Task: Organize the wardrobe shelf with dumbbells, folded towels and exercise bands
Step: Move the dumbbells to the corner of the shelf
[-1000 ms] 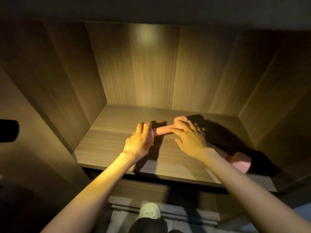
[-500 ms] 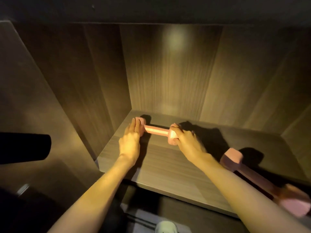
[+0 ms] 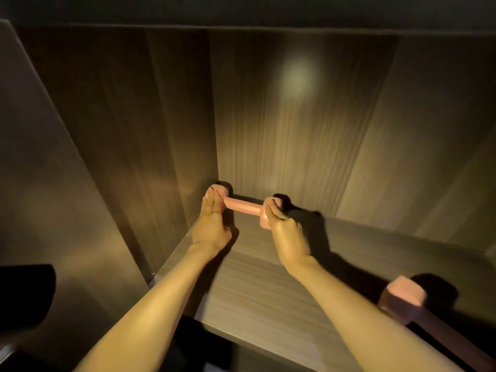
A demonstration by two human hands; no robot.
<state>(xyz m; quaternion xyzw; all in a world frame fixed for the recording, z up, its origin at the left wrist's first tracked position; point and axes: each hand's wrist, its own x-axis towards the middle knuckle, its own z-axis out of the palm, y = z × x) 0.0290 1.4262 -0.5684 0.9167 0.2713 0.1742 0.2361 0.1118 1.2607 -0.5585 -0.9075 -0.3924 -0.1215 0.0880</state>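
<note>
Though dim, shows pink dumbbell (image 3: 243,207) flat at 12 o'clock, in corner of shelf (image 3: 268,291) by back wall. Wide grip of left hand (image 3: 212,229), straight fingers pressing left head; right hand (image 3: 288,234) grip curled over right head. At 4 o'clock, second dumbbell (image 3: 405,299) near front edge, apart from both hands.

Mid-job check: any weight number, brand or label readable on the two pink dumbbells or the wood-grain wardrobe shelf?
None readable.
The pink dumbbell in the back left corner: no marking shows; the left hand and right hand cover its ends.
The second pink dumbbell at the front right: dim, blurred, no marking shows.
The wood-grain shelf: no label.
</note>
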